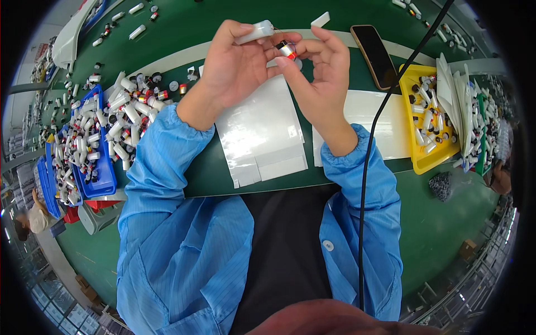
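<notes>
Left hand (pixel 234 61) grips a white casing (pixel 255 32); right hand (pixel 321 67) pinches a small silver-red cell (pixel 287 49), best kept aligned and lightly pressed

small white plastic casing (pixel 254 31) tilted, raised above green table, small red-and-silver cylinder (pixel 287 49) just beside it

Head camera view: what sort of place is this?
Probably a factory assembly bench. A blue tray and a yellow tray hold many small white cylindrical parts, and the left hand and right hand in blue smock sleeves hold a white piece and a small red-banded cylinder.
</notes>
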